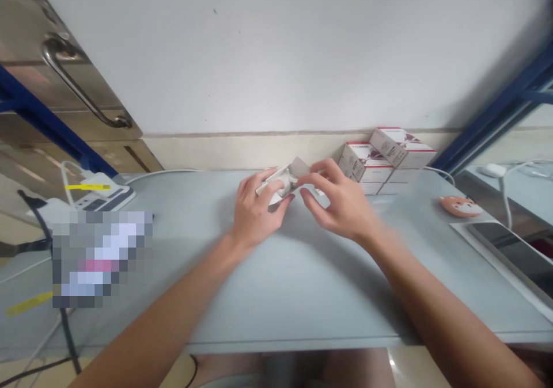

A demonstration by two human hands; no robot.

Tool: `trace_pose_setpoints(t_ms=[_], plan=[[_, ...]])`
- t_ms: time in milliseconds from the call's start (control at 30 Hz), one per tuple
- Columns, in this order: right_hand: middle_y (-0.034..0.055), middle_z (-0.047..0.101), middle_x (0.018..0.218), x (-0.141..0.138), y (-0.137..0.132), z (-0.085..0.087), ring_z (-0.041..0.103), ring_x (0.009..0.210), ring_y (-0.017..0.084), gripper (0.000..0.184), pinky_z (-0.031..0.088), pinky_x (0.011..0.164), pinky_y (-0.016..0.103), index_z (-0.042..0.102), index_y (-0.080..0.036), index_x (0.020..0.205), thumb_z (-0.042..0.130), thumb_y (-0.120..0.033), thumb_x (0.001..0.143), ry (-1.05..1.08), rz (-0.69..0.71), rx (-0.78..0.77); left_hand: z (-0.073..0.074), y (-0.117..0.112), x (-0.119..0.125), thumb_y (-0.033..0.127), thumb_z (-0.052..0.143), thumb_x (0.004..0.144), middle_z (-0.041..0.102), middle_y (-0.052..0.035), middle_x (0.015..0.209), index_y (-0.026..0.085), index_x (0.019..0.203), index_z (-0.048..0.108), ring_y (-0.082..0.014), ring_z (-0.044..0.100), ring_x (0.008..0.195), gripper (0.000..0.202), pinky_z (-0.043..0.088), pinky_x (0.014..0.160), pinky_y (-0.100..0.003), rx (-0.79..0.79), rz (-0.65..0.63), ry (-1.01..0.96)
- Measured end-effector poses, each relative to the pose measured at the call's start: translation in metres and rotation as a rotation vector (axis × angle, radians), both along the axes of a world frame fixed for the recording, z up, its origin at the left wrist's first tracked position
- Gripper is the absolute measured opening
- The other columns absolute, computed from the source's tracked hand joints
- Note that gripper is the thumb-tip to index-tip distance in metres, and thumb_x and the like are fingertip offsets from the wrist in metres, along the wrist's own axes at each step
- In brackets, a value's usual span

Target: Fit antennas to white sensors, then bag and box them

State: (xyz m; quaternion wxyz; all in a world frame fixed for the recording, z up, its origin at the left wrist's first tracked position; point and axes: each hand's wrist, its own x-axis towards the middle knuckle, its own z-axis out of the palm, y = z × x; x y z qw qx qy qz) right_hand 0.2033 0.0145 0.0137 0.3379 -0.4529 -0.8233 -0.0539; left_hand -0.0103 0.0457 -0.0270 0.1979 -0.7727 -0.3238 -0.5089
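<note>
Cradling a small white carton (280, 183) in your left hand (259, 212), you hold it above the tabletop (302, 296) within reach of your curved right hand (339, 201); whether that hand grips it is unclear.

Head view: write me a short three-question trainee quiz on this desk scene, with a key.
1. Which has its fingers wrapped around the small white carton: the left hand or the right hand?
2. True or false: the stacked white boxes with red edges stand on the table.
3. What metal fitting shows on the door at upper left?

Key: 1. The left hand. 2. True. 3. A curved pull handle.
</note>
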Motion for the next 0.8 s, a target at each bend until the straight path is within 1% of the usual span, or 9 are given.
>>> trace_pose_setpoints(t_ms=[67, 167, 267, 367, 500, 600, 700, 733, 800], plan=[[0.0073, 0.066, 0.119, -0.003, -0.001, 0.0, 0.066, 0.081, 0.017, 0.028, 0.048, 0.067, 0.03, 0.07, -0.026, 0.121, 0.049, -0.038, 0.107, -0.017, -0.044, -0.019, -0.001, -0.001, 0.0, 0.018, 0.078, 0.089, 0.072, -0.0135, 0.127, 0.025, 0.113, 0.06, -0.0269, 0.072, 0.118, 0.03, 0.053, 0.098, -0.041, 0.038, 0.033, 0.03], [0.0075, 0.069, 0.113, -0.009, -0.002, -0.002, 0.069, 0.087, 0.02, 0.033, 0.047, 0.068, 0.031, 0.068, -0.026, 0.132, 0.047, -0.037, 0.108, -0.044, -0.117, -0.079, -0.003, -0.001, 0.0, 0.016, 0.076, 0.09, 0.073, -0.0136, 0.126, 0.025, 0.114, 0.063, -0.0278, 0.072, 0.119, 0.029, 0.052, 0.098, -0.042, 0.057, 0.071, 0.055], [0.0077, 0.072, 0.12, -0.013, -0.001, -0.007, 0.071, 0.086, 0.02, 0.036, 0.05, 0.072, 0.032, 0.066, -0.026, 0.138, 0.047, -0.037, 0.108, -0.001, -0.092, -0.21, -0.003, -0.002, -0.001, 0.014, 0.073, 0.091, 0.073, -0.0129, 0.126, 0.025, 0.115, 0.065, -0.028, 0.072, 0.118, 0.028, 0.052, 0.099, -0.042, 0.053, 0.084, 0.09], [0.0078, 0.075, 0.119, -0.016, 0.001, -0.011, 0.07, 0.082, 0.018, 0.034, 0.052, 0.078, 0.034, 0.069, -0.024, 0.131, 0.05, -0.039, 0.107, 0.126, -0.044, -0.322, -0.003, -0.004, 0.0, 0.01, 0.069, 0.091, 0.073, -0.0135, 0.126, 0.024, 0.117, 0.067, -0.029, 0.071, 0.118, 0.03, 0.051, 0.1, -0.044, 0.037, 0.067, 0.154], [0.0071, 0.076, 0.117, -0.016, 0.005, -0.014, 0.069, 0.08, 0.019, 0.035, 0.051, 0.079, 0.035, 0.072, -0.025, 0.131, 0.05, -0.028, 0.103, 0.156, -0.083, -0.315, -0.001, -0.006, 0.0, 0.009, 0.069, 0.091, 0.073, -0.0143, 0.126, 0.023, 0.117, 0.069, -0.0294, 0.07, 0.118, 0.029, 0.052, 0.099, -0.044, 0.031, 0.052, 0.181], [0.0046, 0.078, 0.099, -0.016, 0.006, -0.018, 0.067, 0.075, 0.019, 0.046, 0.05, 0.077, 0.033, 0.067, -0.024, 0.141, 0.049, -0.021, 0.099, 0.199, -0.033, -0.388, 0.0, -0.006, -0.001, 0.009, 0.067, 0.091, 0.073, -0.0141, 0.126, 0.023, 0.116, 0.07, -0.0293, 0.07, 0.119, 0.029, 0.052, 0.099, -0.044, 0.017, 0.053, 0.185], [-0.0002, 0.073, 0.08, -0.017, 0.007, -0.023, 0.064, 0.067, 0.017, 0.055, 0.049, 0.07, 0.03, 0.054, -0.021, 0.154, 0.046, -0.024, 0.1, 0.315, 0.076, -0.532, 0.002, -0.006, -0.003, 0.008, 0.065, 0.091, 0.072, -0.0147, 0.129, 0.023, 0.116, 0.071, -0.0296, 0.069, 0.119, 0.03, 0.052, 0.099, -0.045, 0.009, 0.056, 0.192], [-0.0008, 0.072, 0.078, -0.018, 0.007, -0.024, 0.063, 0.066, 0.017, 0.056, 0.049, 0.068, 0.029, 0.052, -0.02, 0.155, 0.046, -0.025, 0.1, 0.333, 0.086, -0.55, 0.002, -0.006, -0.004, 0.007, 0.064, 0.091, 0.071, -0.0147, 0.13, 0.023, 0.116, 0.071, -0.0297, 0.068, 0.12, 0.031, 0.052, 0.099, -0.046, 0.0, 0.053, 0.204], [-0.0013, 0.07, 0.075, -0.019, 0.008, -0.027, 0.062, 0.065, 0.017, 0.051, 0.046, 0.066, 0.029, 0.055, -0.019, 0.149, 0.048, -0.028, 0.1, 0.311, 0.056, -0.53, 0.003, -0.007, -0.005, 0.004, 0.061, 0.09, 0.071, -0.0145, 0.131, 0.023, 0.117, 0.07, -0.0298, 0.068, 0.121, 0.035, 0.052, 0.1, -0.046, -0.031, 0.046, 0.238]])
